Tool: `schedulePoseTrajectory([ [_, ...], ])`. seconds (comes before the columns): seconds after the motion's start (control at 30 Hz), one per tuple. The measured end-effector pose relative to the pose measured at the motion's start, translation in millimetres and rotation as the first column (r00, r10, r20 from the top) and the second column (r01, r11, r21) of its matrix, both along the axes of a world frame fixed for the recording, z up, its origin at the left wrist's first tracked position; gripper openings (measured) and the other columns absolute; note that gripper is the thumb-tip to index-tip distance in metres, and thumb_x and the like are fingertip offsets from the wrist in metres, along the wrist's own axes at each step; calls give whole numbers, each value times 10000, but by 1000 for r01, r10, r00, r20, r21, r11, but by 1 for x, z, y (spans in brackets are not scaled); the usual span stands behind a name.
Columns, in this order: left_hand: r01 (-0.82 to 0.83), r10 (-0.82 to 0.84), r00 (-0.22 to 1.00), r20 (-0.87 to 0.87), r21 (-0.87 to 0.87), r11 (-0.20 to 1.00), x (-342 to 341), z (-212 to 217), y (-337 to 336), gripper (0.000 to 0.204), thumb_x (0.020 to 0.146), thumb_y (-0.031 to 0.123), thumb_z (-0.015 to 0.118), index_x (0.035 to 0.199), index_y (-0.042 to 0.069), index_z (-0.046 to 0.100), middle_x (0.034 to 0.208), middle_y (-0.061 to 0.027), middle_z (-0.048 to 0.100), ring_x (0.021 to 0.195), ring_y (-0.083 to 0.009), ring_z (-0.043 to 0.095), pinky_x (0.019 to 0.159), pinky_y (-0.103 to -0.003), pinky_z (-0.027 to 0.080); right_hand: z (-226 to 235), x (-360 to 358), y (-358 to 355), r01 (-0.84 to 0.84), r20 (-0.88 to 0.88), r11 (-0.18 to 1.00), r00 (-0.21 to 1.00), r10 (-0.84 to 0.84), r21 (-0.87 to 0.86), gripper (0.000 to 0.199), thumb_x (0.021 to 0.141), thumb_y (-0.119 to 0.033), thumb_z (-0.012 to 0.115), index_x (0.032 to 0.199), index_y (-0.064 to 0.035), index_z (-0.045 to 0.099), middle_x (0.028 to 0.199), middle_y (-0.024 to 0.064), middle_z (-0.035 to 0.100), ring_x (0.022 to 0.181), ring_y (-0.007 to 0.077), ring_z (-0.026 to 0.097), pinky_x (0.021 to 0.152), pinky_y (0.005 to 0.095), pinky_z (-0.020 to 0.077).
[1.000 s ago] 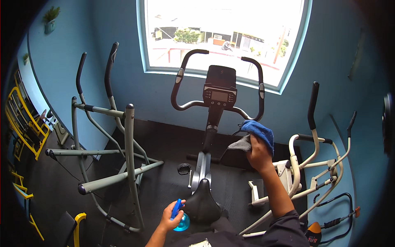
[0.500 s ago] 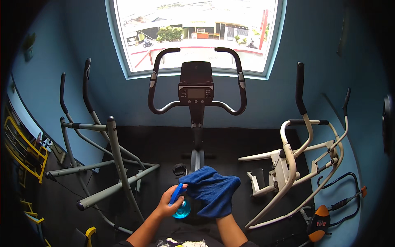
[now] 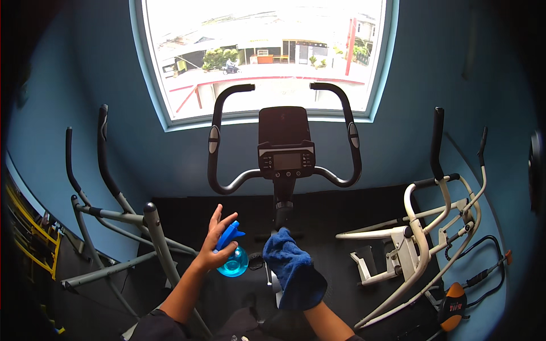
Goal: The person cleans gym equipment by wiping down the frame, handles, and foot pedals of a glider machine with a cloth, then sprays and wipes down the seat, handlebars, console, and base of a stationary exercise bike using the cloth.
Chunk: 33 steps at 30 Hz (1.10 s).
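Now the left hand (image 3: 212,251) holds a spray bottle (image 3: 234,263); blue cloth (image 3: 290,268) covers the right hand, grip unclear.

Left hand (image 3: 215,247) raised, upper fingers (image 3: 215,219) extended, right forearm (image 3: 327,323) angled inward, right hand hidden

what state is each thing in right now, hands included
left hand: gripping the spray bottle, some fingers extended
spray bottle: held off the floor, nozzle toward the right
blue cloth: bunched over the right hand
right hand: covered by the cloth, grip not visible
exercise bike: standing, nobody on it
bike display: looks blank
white exercise machine: standing, unoccupied
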<state>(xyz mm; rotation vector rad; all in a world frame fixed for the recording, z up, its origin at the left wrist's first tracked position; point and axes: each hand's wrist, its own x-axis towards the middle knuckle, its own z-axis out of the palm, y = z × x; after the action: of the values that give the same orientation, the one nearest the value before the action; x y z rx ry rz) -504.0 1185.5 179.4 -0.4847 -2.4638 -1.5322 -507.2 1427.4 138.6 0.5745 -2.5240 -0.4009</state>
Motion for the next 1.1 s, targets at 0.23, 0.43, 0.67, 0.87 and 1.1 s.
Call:
schedulePoseTrajectory([
  [0.23, -55, 60, 989, -138, 39, 998, -116, 19, -80, 986, 788, 111, 618, 1623, 29, 99, 1672, -291, -1, 1551, -406, 127, 1172, -475, 299, 35, -99, -84, 814, -688, -377, 578, 440, 443, 260, 1021, -155, 591, 1272, -88, 583, 1119, 56, 639, 1017, 137, 658, 921, 257, 546],
  [0.43, 131, -136, 990, 37, 130, 983, -120, 21, -92, 1077, 736, 92, 639, 1624, 31, 33, 1683, -245, -85, 1558, -367, 17, 1162, -448, 312, 87, -248, -157, 353, -444, -694, 569, 692, -628, 365, 1083, -367, 496, 1345, -123, 570, 1149, 11, 619, 989, 41, 591, 878, 211, 507],
  [0.67, 222, -237, 970, 46, 216, 951, -120, 12, -112, 1081, 733, 107, 620, 1630, 59, 18, 1675, -242, -127, 1553, -377, -30, 1218, -486, 178, 181, -384, -190, 286, -528, -851, 684, 503, -440, 149, 1072, -261, 499, 957, -166, 502, 823, -27, 520, 712, 84, 499, 621, 253, 482],
  [0.87, 332, -351, 936, 43, 235, 914, -127, 20, -97, 1099, 737, 113, 631, 1633, 92, -4, 1677, -211, -154, 1554, -368, -28, 1237, -502, 103, 184, -482, -188, 255, -459, -957, 840, 289, -136, 298, 888, -358, 628, 771, -110, 510, 577, 23, 455, 472, 198, 472, 530, 328, 485],
  [1.1, 281, -317, 941, 117, 248, 927, -128, 9, -121, 1119, 716, 116, 623, 1634, 99, -18, 1679, -195, -171, 1552, -378, -44, 1236, -531, 90, 126, -438, -250, 590, -94, -533, 612, 785, -606, 183, 1004, -214, 583, 851, -113, 577, 697, -5, 559, 620, 143, 575, 613, 304, 517],
])
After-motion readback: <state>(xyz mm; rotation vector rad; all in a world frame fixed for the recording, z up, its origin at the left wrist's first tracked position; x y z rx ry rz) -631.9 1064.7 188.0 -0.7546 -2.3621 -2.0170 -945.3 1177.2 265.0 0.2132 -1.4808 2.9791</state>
